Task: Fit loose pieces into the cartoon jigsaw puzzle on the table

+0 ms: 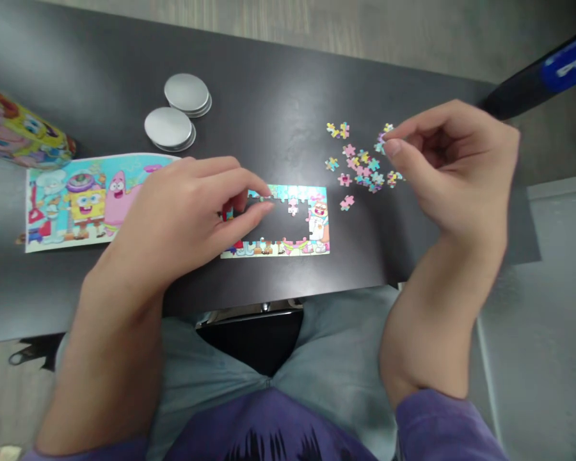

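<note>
A partly joined jigsaw puzzle [319,221] lies on the dark table, its border assembled around an open middle. My left hand [192,208] is over its left side, thumb and index finger close together at a small piece near the top edge. To the right lies a loose group of puzzle pieces [363,171]. Above the right end of that group is my right hand [454,166], its thumb and index finger pinched at a small light-coloured piece [381,142]. A printed picture sheet [67,205] with cartoon characters is partly hidden under my left forearm and hand.
Two small stacks of round silver discs [169,128] stand behind the picture sheet on the dark table [269,83]. A cartoon-printed container [24,131] is at the far left. At the upper right, a dark object with a blue band [569,67] reaches over the table.
</note>
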A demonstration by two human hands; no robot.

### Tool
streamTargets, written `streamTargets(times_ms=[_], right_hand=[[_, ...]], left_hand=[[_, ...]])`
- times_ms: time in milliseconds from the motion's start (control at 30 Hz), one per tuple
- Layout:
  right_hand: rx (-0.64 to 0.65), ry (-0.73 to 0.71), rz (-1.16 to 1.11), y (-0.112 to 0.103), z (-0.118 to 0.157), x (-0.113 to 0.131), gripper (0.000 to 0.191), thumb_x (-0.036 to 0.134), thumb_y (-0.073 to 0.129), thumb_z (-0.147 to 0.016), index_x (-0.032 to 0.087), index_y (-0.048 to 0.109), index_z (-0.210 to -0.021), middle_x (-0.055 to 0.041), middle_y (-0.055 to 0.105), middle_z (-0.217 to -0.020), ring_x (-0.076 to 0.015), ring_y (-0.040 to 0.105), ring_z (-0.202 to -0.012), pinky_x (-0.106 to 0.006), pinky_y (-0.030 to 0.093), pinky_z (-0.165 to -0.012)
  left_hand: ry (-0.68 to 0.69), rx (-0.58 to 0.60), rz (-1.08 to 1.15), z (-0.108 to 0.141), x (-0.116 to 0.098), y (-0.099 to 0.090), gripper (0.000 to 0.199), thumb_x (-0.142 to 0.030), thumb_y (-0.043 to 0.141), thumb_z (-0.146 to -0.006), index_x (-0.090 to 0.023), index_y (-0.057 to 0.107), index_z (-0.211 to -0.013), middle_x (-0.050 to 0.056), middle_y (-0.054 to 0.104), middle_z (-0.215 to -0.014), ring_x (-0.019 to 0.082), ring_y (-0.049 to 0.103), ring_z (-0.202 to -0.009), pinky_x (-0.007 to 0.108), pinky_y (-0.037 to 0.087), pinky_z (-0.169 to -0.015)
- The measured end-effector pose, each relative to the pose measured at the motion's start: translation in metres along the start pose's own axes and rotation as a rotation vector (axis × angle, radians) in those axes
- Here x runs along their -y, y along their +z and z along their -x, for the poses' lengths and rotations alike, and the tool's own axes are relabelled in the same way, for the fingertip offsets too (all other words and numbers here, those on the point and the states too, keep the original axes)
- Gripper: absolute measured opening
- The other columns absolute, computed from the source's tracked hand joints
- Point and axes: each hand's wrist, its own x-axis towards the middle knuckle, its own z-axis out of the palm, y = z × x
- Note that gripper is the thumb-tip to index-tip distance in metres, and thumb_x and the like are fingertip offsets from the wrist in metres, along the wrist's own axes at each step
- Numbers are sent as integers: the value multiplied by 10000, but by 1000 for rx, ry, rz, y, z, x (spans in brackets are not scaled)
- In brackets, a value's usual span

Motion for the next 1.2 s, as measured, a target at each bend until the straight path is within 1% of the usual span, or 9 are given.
streamTargets(times_ms=[100, 267, 367, 467, 567, 667, 867, 967, 1200], right_hand=[[-74, 58, -19, -9, -2, -12, 267, 569, 988, -1119, 357, 881, -998, -42, 669, -855, -261, 518, -738, -478, 343, -708], [-54, 134, -20, -14, -7, -30, 454, 758, 993, -1077, 334, 849, -1002, -28, 675, -856, -235, 512, -722, -447, 378, -693], [-94, 145, -14, -21, -10, -41, 457, 764, 981, -1068, 327, 862, -1002, -36, 713, -886, -242, 571, -749, -434, 441, -703], [-219, 128, 33, -33, -14, -58, 442, 759, 957, -1064, 327, 865, -1034, -48, 750, -937, -258, 632, -804, -431, 496, -721], [-261, 171, 74, -40, -13, -73, 377, 691, 905, -1074, 319, 849, -1062, -47, 740, -950, -259, 644, -829, -427, 515, -741], [-192, 280, 98, -38, -9, -78, 247, 537, 885, -1009, 298, 835, -1046, -40, 761, -936, -247, 636, -815, -422, 516, -765], [79, 396, 98, -28, -7, -60, 131, 390, 875, -957, 280, 871, -1028, -16, 752, -853, -236, 599, -784, -433, 507, -837], [168, 427, 150, -22, -8, -53, 72, 337, 896, -994, 284, 892, -1042, -4, 771, -870, -230, 617, -806, -427, 500, -887], [252, 437, 206, -19, -6, -46, 57, 269, 922, -1003, 289, 915, -1055, -12, 820, -953, -240, 674, -872, -465, 513, -1005]], left_hand=[[14, -2, 7, 1, 4, 0, 163, -346, 748, -1191, -240, 871, -1186, 19, 778, -961, 195, 648, -773, 445, 457, -742], [-15, -18, 13, 0, 3, -2, 131, -391, 807, -1132, -284, 868, -1174, 18, 784, -933, 224, 699, -768, 451, 482, -734], [-26, 1, -11, -1, 3, -3, 126, -416, 794, -1121, -314, 851, -1169, 21, 832, -960, 262, 748, -776, 463, 510, -738], [-25, 16, -47, -1, 6, -5, 84, -399, 784, -1116, -333, 828, -1143, 22, 886, -1001, 298, 805, -814, 481, 543, -768], [-50, 28, -41, 1, 12, -4, 161, -528, 810, -1071, -381, 824, -1136, 7, 901, -1015, 338, 806, -829, 531, 524, -777], [-112, 14, -16, 5, 19, -1, 249, -656, 818, -1012, -454, 826, -1157, -25, 883, -1020, 371, 783, -850, 576, 483, -772], [-193, -10, -4, 9, 18, 6, 185, -687, 776, -992, -615, 811, -1158, -83, 853, -1009, 383, 730, -859, 594, 405, -756], [-177, -6, -36, 8, 14, 6, 148, -641, 721, -1075, -577, 775, -1197, -59, 840, -1018, 373, 725, -893, 583, 398, -762], [-84, -22, -102, 9, 12, 4, 154, -524, 670, -1191, -427, 789, -1190, -54, 881, -1087, 318, 747, -867, 528, 454, -772]])
